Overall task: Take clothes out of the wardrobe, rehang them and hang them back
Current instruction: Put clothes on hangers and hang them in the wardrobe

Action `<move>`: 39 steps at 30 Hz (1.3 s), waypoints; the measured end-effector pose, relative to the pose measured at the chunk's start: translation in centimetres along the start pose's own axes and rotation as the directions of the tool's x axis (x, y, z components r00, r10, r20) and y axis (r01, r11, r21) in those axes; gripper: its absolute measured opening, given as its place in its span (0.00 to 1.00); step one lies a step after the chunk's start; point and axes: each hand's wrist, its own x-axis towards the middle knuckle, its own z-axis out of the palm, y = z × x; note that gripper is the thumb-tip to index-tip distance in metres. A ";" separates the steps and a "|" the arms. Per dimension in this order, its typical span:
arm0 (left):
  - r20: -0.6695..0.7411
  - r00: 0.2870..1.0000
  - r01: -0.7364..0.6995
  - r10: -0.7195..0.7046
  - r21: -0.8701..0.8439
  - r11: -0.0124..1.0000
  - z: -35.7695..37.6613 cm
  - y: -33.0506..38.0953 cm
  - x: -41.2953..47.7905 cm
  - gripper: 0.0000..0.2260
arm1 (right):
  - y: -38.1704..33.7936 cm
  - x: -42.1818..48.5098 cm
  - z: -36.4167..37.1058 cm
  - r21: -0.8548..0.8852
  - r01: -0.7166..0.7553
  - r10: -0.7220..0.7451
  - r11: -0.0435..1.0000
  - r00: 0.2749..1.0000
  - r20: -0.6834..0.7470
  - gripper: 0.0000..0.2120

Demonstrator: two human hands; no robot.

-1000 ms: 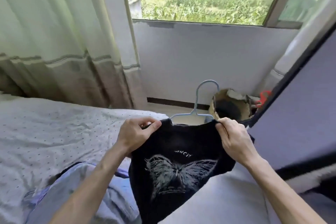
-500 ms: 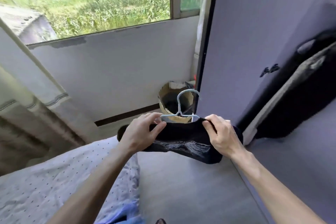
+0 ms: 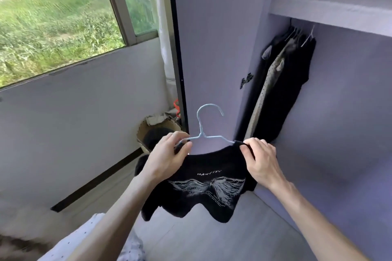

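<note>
A black T-shirt (image 3: 203,188) with a pale butterfly print hangs on a light blue wire hanger (image 3: 206,125), held up in front of the open wardrobe. My left hand (image 3: 167,159) grips the shirt's left shoulder and the hanger's left arm. My right hand (image 3: 261,161) pinches the shirt's right shoulder over the hanger's other end. The hook points up, free of any rail. Inside the purple wardrobe (image 3: 350,112), several dark garments (image 3: 284,91) hang under the shelf at the upper right.
The wardrobe's open door (image 3: 212,48) stands just behind the hanger. A cardboard box (image 3: 157,131) sits on the floor by the wall under the window (image 3: 59,17). The dotted bed sheet (image 3: 89,237) fills the lower left corner.
My view has swung right from the bed and window to the wardrobe. Both hands kept their hold and lifted the shirt on its hanger toward the wardrobe opening.
</note>
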 end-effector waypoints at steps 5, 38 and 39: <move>0.042 0.999 -0.032 0.025 0.190 0.981 0.5 -3.0 1.3 0.14 | 2.1 -0.1 -2.7 -0.037 -0.110 0.105 0.993 0.988 -0.115 0.06; 0.130 0.988 -0.014 0.077 -0.429 0.903 27.8 24.0 27.5 0.13 | 23.8 22.8 -27.8 -0.700 -0.337 -0.193 0.630 0.805 -0.561 0.26; 0.108 0.991 -0.025 0.081 -0.437 0.899 28.3 24.8 28.7 0.13 | 24.5 23.4 -27.8 -0.719 -0.347 -0.222 0.602 0.792 -0.568 0.26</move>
